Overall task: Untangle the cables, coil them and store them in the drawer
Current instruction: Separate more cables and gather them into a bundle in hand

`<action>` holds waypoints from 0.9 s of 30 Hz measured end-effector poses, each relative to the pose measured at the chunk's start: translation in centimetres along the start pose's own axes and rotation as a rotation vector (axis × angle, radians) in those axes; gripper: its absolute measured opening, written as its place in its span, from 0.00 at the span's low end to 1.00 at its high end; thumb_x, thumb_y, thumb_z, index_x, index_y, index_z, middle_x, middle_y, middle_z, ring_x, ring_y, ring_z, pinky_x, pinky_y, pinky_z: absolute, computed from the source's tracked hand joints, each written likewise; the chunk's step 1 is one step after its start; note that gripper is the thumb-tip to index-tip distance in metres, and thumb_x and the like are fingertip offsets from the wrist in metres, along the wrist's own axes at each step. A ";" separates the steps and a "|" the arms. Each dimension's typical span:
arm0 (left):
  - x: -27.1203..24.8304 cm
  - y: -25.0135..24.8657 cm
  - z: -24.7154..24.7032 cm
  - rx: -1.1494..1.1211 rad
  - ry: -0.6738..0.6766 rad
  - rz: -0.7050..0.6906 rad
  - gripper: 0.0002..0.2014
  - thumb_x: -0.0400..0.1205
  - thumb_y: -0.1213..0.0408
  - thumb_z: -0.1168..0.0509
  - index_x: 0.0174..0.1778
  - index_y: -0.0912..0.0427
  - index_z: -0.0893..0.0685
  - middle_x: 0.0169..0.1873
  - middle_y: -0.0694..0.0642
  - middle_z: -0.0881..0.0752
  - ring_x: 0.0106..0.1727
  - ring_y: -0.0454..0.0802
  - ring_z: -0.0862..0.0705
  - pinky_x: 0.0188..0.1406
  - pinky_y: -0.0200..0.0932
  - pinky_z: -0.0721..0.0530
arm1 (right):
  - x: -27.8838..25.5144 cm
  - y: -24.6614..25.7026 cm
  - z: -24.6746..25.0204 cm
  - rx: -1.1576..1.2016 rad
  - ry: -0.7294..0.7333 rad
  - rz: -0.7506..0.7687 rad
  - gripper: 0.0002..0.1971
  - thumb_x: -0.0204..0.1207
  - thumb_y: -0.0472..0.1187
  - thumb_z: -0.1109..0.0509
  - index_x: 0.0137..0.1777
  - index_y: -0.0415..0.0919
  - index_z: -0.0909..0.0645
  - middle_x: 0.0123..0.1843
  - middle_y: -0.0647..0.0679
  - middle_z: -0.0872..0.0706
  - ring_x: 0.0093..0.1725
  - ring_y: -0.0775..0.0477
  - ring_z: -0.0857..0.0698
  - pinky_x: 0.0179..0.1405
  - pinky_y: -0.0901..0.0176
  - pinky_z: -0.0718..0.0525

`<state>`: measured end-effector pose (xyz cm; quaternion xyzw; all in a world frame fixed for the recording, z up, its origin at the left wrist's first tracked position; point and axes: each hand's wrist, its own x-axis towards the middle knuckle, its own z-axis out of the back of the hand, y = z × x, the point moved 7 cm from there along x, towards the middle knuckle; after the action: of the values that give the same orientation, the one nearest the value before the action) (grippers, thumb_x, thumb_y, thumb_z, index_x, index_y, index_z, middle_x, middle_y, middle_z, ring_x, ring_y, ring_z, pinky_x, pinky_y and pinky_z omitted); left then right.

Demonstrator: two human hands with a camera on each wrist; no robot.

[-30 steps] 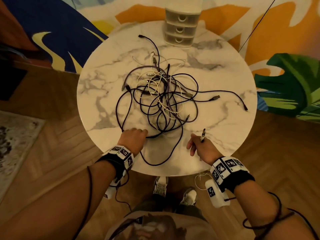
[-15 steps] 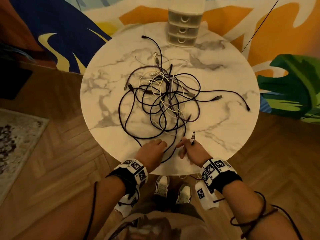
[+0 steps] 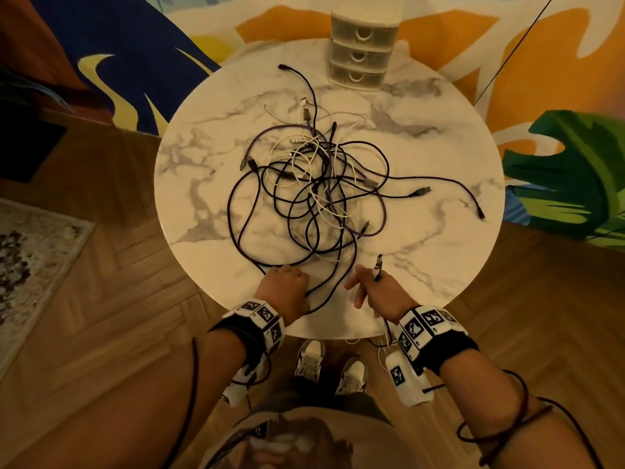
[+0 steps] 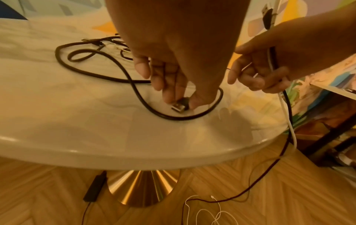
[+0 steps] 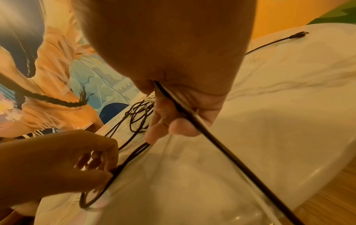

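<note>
Your left hand (image 4: 173,64) pinches a black USB plug (image 4: 180,106) against the marble table (image 3: 439,265) near its front edge, while your right hand (image 3: 378,292) grasps a black cable and a white cable (image 4: 285,109) that trail over the edge to the floor. The tangle of cables (image 3: 318,187) lies mid-table, its strands too interlaced to follow singly. The three-drawer unit (image 3: 363,55) stands at the far edge, its top cut off.

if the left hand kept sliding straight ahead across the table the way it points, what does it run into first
Probably the near black cable loop just ahead of the left hand, then the main cable tangle; depth is hard to judge.
</note>
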<state>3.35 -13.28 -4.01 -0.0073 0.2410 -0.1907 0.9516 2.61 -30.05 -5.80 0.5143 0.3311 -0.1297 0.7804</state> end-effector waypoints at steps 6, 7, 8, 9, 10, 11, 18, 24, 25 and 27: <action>0.2 -0.6 7.2 -0.386 -0.306 0.054 0.09 0.79 0.56 0.39 0.50 0.56 0.26 0.46 0.53 0.19 0.45 0.55 0.19 0.40 0.46 0.23 | -1.6 4.6 1.8 -0.091 -0.232 0.431 0.18 0.82 0.46 0.46 0.64 0.39 0.22 0.61 0.48 0.21 0.55 0.61 0.21 0.57 0.67 0.25; 0.1 -1.5 8.8 -0.476 -0.384 -0.005 0.08 0.79 0.57 0.37 0.48 0.57 0.24 0.44 0.52 0.20 0.43 0.53 0.20 0.40 0.47 0.21 | -1.8 5.5 1.8 -0.130 -0.236 0.480 0.20 0.80 0.45 0.46 0.68 0.42 0.24 0.66 0.48 0.23 0.63 0.58 0.24 0.65 0.65 0.28; 0.0 -2.8 10.4 -0.550 -0.438 -0.073 0.07 0.78 0.58 0.35 0.47 0.56 0.22 0.43 0.50 0.20 0.42 0.50 0.20 0.42 0.46 0.20 | -1.8 6.3 1.6 -0.113 -0.206 0.496 0.20 0.80 0.45 0.44 0.70 0.44 0.25 0.69 0.47 0.24 0.66 0.55 0.26 0.69 0.62 0.28; -0.1 -4.1 11.8 -0.612 -0.468 -0.134 0.06 0.78 0.59 0.34 0.46 0.56 0.20 0.43 0.50 0.20 0.43 0.47 0.20 0.44 0.43 0.19 | -2.0 6.9 1.7 -0.060 -0.166 0.479 0.19 0.81 0.46 0.41 0.70 0.44 0.26 0.69 0.44 0.23 0.67 0.52 0.24 0.69 0.60 0.27; -0.1 -5.2 13.0 -0.660 -0.490 -0.179 0.06 0.78 0.60 0.32 0.47 0.57 0.18 0.44 0.49 0.19 0.44 0.45 0.20 0.46 0.38 0.20 | -1.8 7.2 1.8 -0.016 -0.127 0.447 0.18 0.83 0.44 0.39 0.70 0.41 0.26 0.67 0.39 0.21 0.67 0.45 0.22 0.66 0.58 0.25; -0.3 -6.1 14.0 -0.697 -0.512 -0.207 0.06 0.77 0.61 0.31 0.48 0.57 0.17 0.45 0.49 0.18 0.45 0.43 0.20 0.47 0.34 0.21 | -1.8 7.5 2.3 0.012 -0.129 0.387 0.17 0.83 0.40 0.38 0.69 0.35 0.26 0.66 0.34 0.20 0.66 0.38 0.21 0.63 0.56 0.24; -1.2 -8.3 16.0 -0.773 -0.561 -0.288 0.05 0.78 0.65 0.31 0.48 0.59 0.14 0.42 0.47 0.17 0.43 0.37 0.23 0.41 0.17 0.31 | -1.8 8.1 3.8 0.420 -0.053 0.485 0.16 0.61 0.51 0.35 0.46 0.44 0.22 0.39 0.56 0.11 0.45 0.59 0.14 0.53 0.62 0.18; -0.6 -9.4 16.6 -0.805 -0.558 -0.298 0.05 0.81 0.63 0.35 0.49 0.56 0.16 0.42 0.42 0.19 0.42 0.35 0.24 0.44 0.23 0.28 | -2.4 8.6 4.5 0.358 -0.077 0.453 0.06 0.71 0.44 0.31 0.41 0.46 0.26 0.36 0.53 0.16 0.34 0.65 0.16 0.42 0.72 0.20; -0.6 -9.3 16.5 -0.851 -0.549 -0.292 0.05 0.82 0.63 0.36 0.50 0.56 0.17 0.42 0.43 0.19 0.41 0.35 0.23 0.43 0.26 0.26 | -2.9 8.8 4.7 0.276 -0.102 0.424 0.05 0.77 0.41 0.35 0.40 0.49 0.26 0.37 0.53 0.18 0.34 0.64 0.17 0.43 0.70 0.21; -0.3 -8.5 16.0 -1.004 -0.550 -0.242 0.06 0.83 0.67 0.40 0.51 0.54 0.19 0.43 0.46 0.19 0.40 0.37 0.22 0.40 0.30 0.22 | -3.1 8.9 5.7 0.222 -0.216 0.442 0.17 0.86 0.40 0.44 0.35 0.50 0.23 0.34 0.50 0.17 0.33 0.59 0.18 0.43 0.66 0.21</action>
<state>7.41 -22.31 11.21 -0.5338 0.0437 -0.1518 0.8307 7.30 -31.72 4.03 0.6398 0.1094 -0.0458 0.7593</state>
